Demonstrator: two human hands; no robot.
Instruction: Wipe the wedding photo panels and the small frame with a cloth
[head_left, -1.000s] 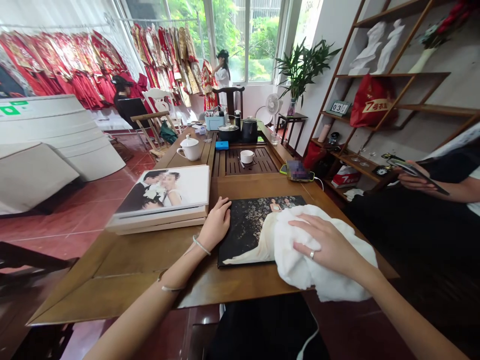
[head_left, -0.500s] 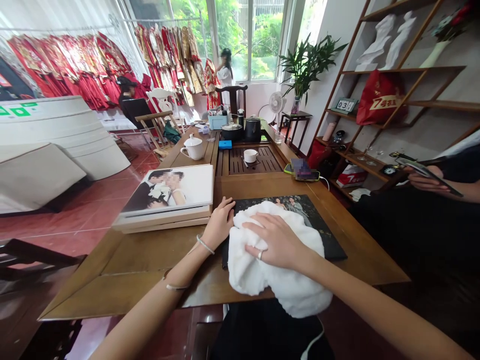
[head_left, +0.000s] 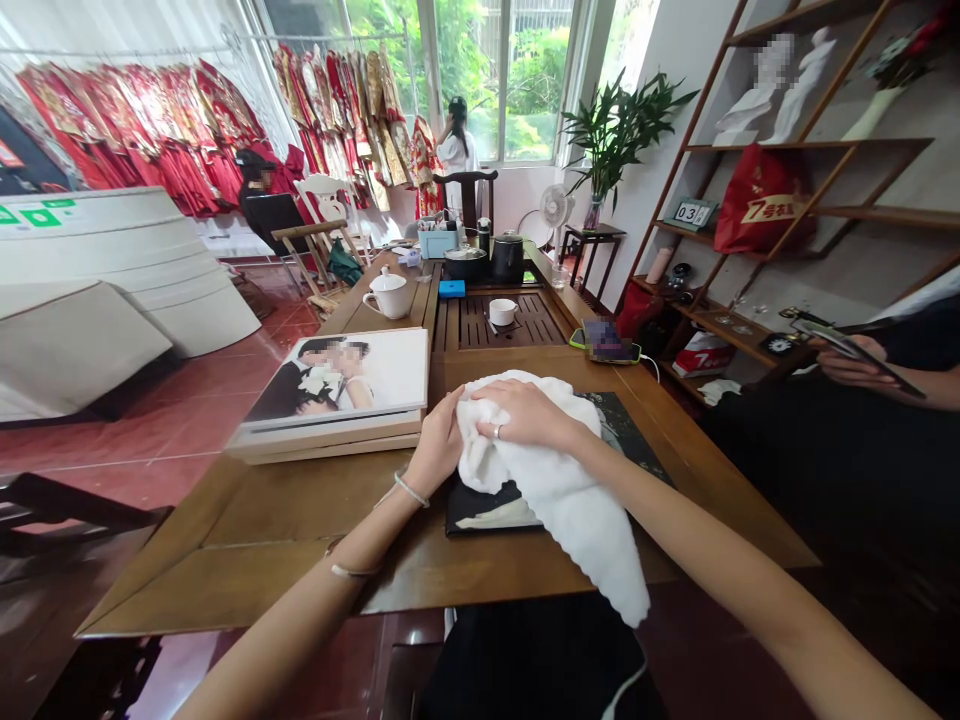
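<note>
My right hand [head_left: 529, 415] presses down on a bunched white towel [head_left: 592, 510], with fingers curled into the cloth and a ring showing on one of them. Under the towel lies a dark photo album or framed print [head_left: 645, 450], mostly covered; a pale part of its picture shows near the front edge. One corner of the towel hangs over the table's front edge. My left hand [head_left: 439, 440] rests at the left edge of the dark piece, fingers stretched out and close against the towel. It holds nothing that I can see.
A stack with a wedding photo [head_left: 337, 375] on top stands to the left on the wooden table [head_left: 285, 520]. Farther back are a lidded white cup [head_left: 388, 295], a small white cup [head_left: 502, 312] on a tea tray, and a phone [head_left: 607, 342]. A person's hand [head_left: 862, 365] holds a flat device at right.
My right hand has pushed the towel forward and left, uncovering the near part of the dark piece. My left hand stays at its left edge, now against the towel.
</note>
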